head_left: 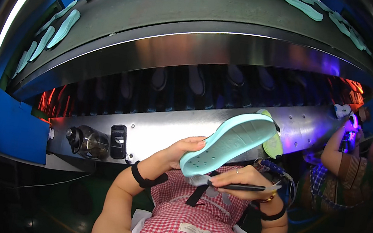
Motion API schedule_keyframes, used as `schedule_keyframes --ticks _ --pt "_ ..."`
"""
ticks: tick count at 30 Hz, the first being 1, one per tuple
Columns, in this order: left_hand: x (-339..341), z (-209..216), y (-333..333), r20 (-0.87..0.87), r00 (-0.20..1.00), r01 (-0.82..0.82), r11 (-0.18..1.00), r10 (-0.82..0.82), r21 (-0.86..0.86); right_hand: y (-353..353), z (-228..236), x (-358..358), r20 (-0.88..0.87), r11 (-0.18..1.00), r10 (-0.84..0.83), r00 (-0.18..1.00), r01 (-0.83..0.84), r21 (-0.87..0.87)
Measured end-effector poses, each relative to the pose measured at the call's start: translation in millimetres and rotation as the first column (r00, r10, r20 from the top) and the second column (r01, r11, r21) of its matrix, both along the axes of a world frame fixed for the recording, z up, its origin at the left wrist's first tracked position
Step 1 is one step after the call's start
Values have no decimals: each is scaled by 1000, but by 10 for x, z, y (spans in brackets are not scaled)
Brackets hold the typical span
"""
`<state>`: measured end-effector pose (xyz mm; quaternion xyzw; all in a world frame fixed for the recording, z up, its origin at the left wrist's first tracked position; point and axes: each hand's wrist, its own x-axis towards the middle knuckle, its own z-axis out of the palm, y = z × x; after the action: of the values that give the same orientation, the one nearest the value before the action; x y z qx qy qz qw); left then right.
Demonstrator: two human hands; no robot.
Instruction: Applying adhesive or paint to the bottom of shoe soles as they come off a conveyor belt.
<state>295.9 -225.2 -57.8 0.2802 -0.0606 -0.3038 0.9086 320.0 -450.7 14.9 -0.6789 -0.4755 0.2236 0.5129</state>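
Sole [230,143] in left hand [185,150] grip, right hand [239,179] pinching brush [229,185] at heel edge, conveyor [203,128] close ahead.

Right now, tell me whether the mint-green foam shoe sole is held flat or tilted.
Tilted. The mint-green foam shoe sole slants, its far end raised to the right and its near end low, gripped by the left hand.

One mint shoe sole [230,143] held, one brush [229,185], one water bottle [84,141], roughly a dozen soles [64,28] on the upper belt [172,3].
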Motion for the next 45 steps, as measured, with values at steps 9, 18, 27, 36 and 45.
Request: schedule_keyframes --ticks 9,18,27,36,45 --pt "2 204 71 -99 968 250 910 -230 331 -127 97 196 65 976 218 974 -217 -21" --pt "-129 348 349 -172 982 12 885 78 466 -176 16 128 36 999 39 999 -39 -4" --pt "-97 440 512 -282 958 -160 924 60 -348 -162 84 -103 6 988 -86 996 84 132" --pt "-26 -334 -177 -176 942 -335 770 285 -544 176 -290 44 -417 885 -419 807 466 13" --pt "28 -200 -105 -242 766 -630 769 595 -104 247 -243 -27 336 978 -210 918 201 63"
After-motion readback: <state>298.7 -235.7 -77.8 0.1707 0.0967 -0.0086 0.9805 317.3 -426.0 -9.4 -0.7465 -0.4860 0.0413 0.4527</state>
